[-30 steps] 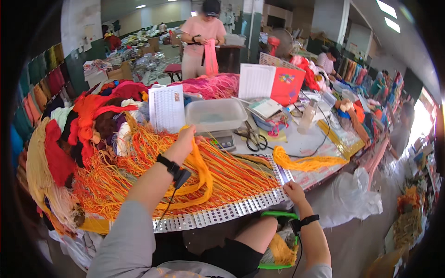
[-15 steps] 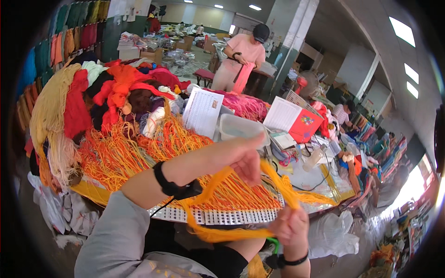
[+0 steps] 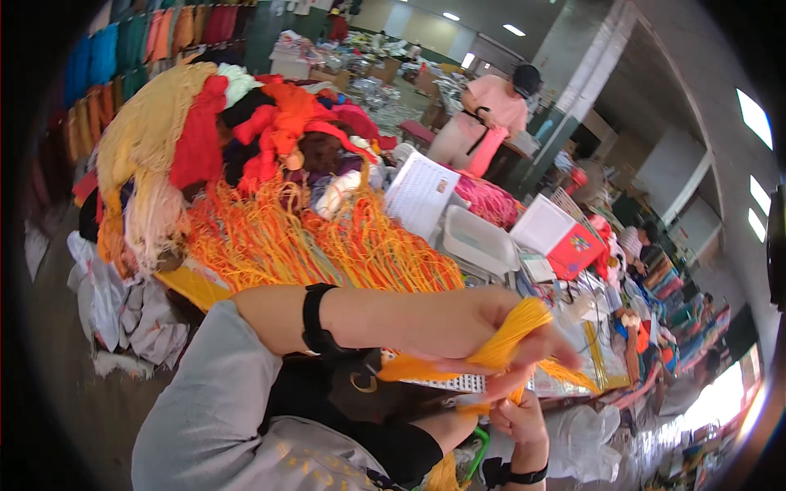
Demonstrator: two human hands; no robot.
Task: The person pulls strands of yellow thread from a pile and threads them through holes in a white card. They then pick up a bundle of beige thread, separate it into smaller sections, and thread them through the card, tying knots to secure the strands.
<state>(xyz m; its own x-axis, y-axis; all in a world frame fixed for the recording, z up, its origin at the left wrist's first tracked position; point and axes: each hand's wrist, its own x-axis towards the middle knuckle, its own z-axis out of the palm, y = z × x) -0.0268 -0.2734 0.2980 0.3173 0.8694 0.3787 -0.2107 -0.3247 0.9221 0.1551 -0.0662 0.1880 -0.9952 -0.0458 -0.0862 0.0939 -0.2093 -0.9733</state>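
Observation:
A bundle of golden-yellow yarn (image 3: 512, 331) is looped across my left hand (image 3: 532, 344), whose fingers reach to the right, slightly blurred, with the yarn caught among them. Just below, my right hand (image 3: 517, 419) is closed in a fist on the lower part of the same yarn. The two hands are close together over the table's front edge, and my left forearm crosses in front of the table. A tail of yellow yarn hangs out to the right of my left hand. Behind the forearm, orange and yellow strands (image 3: 327, 245) lie spread over the tabletop.
A heap of red, cream and dark yarn (image 3: 282, 123) rises at the table's left. Behind my hands are a clear plastic tub (image 3: 479, 239), a printed sheet (image 3: 419, 192) and a red folder (image 3: 575, 250). A person in pink (image 3: 491, 114) stands beyond, holding pink cloth or yarn.
My left hand has moved right and down, close to my right hand. The yellow yarn, stretched in a wide loop before, is now gathered around my left hand. The surroundings have shifted rightward in view.

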